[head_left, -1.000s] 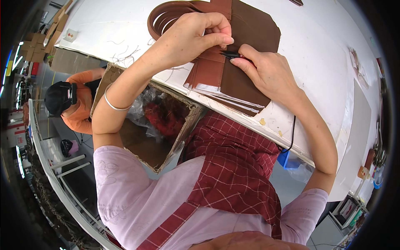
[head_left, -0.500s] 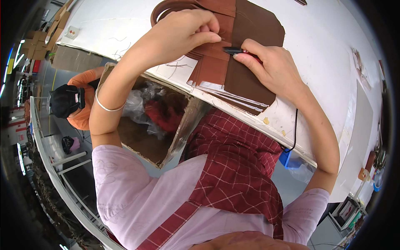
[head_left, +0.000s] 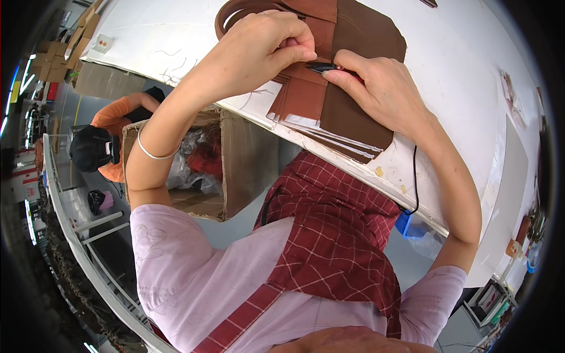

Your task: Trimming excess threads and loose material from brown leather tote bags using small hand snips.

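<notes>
A stack of dark brown panels (head_left: pixel 366 44) with reddish-brown leather-like bands (head_left: pixel 303 99) lies near the table's edge. Curved brown straps (head_left: pixel 228 16) loop out at its far left. My left hand (head_left: pixel 272 50) is over the bands, thumb and fingertips pinched together. Anything between those fingertips is too fine to make out. In my right hand (head_left: pixel 379 88) is a small pair of thread snips (head_left: pixel 321 67) with dark blades and a bit of red at the handle. The blades point left, low over the bands, just beside my left fingertips. White edging shows along the stack's near side.
A cardboard box (head_left: pixel 250 162) with clear plastic and red material stands below the table's left edge. Beyond it a person (head_left: pixel 109 141) in orange and a black cap bends near it. Loose threads (head_left: pixel 170 76) litter the white table (head_left: pixel 459 82). A black cord (head_left: pixel 415 182) hangs over the edge.
The cardboard box has shifted left and turned, showing more of its side. The person's orange sleeve now reaches further toward it. The snips have moved slightly left, nearer my left fingertips.
</notes>
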The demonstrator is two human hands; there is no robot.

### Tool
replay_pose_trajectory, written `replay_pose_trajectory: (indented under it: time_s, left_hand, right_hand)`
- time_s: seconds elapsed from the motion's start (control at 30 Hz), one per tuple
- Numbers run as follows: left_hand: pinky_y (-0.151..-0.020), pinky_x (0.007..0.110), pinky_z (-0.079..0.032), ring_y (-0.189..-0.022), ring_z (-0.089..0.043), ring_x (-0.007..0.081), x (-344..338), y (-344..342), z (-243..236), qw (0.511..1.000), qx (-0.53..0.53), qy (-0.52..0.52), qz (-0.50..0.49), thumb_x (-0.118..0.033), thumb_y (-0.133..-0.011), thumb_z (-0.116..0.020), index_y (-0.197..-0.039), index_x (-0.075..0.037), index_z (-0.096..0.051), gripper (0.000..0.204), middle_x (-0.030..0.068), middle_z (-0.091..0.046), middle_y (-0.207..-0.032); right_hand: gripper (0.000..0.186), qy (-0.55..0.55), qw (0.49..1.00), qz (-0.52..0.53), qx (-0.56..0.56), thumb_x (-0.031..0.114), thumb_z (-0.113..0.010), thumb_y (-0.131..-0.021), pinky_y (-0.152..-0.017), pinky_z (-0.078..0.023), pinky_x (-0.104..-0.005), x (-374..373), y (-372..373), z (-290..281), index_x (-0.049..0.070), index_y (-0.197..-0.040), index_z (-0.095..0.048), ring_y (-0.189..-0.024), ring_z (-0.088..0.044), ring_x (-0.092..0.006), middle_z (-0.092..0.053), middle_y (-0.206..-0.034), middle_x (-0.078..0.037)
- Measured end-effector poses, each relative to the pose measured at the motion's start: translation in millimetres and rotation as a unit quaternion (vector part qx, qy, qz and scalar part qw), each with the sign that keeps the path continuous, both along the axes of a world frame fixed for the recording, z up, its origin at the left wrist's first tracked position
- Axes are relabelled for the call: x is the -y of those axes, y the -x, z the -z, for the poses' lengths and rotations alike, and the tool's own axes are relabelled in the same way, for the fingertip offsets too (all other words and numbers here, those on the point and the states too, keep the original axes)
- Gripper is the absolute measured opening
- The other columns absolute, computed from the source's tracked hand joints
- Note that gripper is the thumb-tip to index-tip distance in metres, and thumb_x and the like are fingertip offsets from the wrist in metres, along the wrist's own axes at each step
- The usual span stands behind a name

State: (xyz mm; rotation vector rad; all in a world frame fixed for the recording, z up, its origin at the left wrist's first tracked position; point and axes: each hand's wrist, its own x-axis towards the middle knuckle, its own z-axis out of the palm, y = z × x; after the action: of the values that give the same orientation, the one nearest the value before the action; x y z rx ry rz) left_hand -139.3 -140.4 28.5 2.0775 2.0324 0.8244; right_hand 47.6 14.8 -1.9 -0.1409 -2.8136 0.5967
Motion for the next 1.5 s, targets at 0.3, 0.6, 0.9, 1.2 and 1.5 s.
replay_pose_trajectory:
  time_s: [0.3, 0.6, 0.9, 1.2, 1.5]
  left_hand:
    - [-0.07, 0.033, -0.044, -0.081, -0.054, 0.0204, 0.0, -1.0, 4.1, 1.0, 0.002, -0.018, 0.004, -0.015, -0.095, -0.069, -0.094, 0.001, -0.063, 0.017, 0.0071, -0.06, -0.086]
    - [-0.075, 0.031, -0.044, -0.077, -0.053, 0.02, 103.8, 6.3, -51.4, 0.987, 0.104, 0.119, 0.018, -0.011, -0.09, -0.07, -0.083, 0.001, -0.058, 0.018, 0.0066, -0.057, -0.084]
    - [-0.07, 0.029, -0.049, -0.073, -0.062, 0.0202, 210.3, 34.9, -7.5, 0.823, -0.189, 0.22, -0.488, -0.004, -0.082, -0.073, -0.09, 0.003, -0.066, 0.013, 0.01, -0.068, -0.085]
    - [-0.07, 0.028, -0.051, -0.079, -0.065, 0.0146, -12.3, 23.3, -43.2, 0.998, -0.051, -0.039, -0.025, -0.016, -0.09, -0.075, -0.111, 0.0, -0.066, 0.028, 0.0055, -0.069, -0.083]
    - [-0.076, 0.035, -0.054, -0.081, -0.07, 0.0227, -91.8, 26.0, -24.5, 0.994, -0.081, 0.071, 0.001, -0.012, -0.085, -0.077, -0.096, -0.002, -0.074, 0.015, 0.0132, -0.071, -0.086]
  right_hand:
    - [0.035, -0.03, 0.999, -0.016, -0.019, 0.041, -0.055, -0.102, -0.053, -0.045, -0.0465, 0.8, 2.6, 2.0, 0.01, -0.087, -0.062, -0.059, -0.06, -0.0354, -0.059, -0.06, -0.012]
    - [0.037, 0.091, 0.995, 0.024, -0.044, 0.043, -0.058, -0.101, -0.058, -0.044, -0.0438, -11.6, -4.2, 2.1, 0.009, -0.088, -0.062, -0.064, -0.061, -0.0348, -0.059, -0.065, -0.015]
    - [0.04, 0.222, 0.964, 0.145, -0.014, 0.044, -0.069, -0.094, -0.068, -0.044, -0.027, -54.2, 7.2, 5.8, 0.004, -0.093, -0.065, -0.069, -0.054, -0.0111, -0.057, -0.071, -0.001]
    - [0.035, 0.347, 0.932, 0.103, -0.018, 0.038, -0.074, -0.091, -0.066, -0.05, -0.0298, -74.2, 35.9, 16.4, 0.004, -0.094, -0.07, -0.07, -0.061, -0.0109, -0.067, -0.078, -0.003]
    - [0.028, 0.424, 0.897, 0.121, -0.003, 0.029, -0.068, -0.098, -0.062, -0.047, -0.0364, -75.3, 43.9, -26.5, 0.002, -0.092, -0.066, -0.065, -0.057, -0.0226, -0.062, -0.071, -0.008]
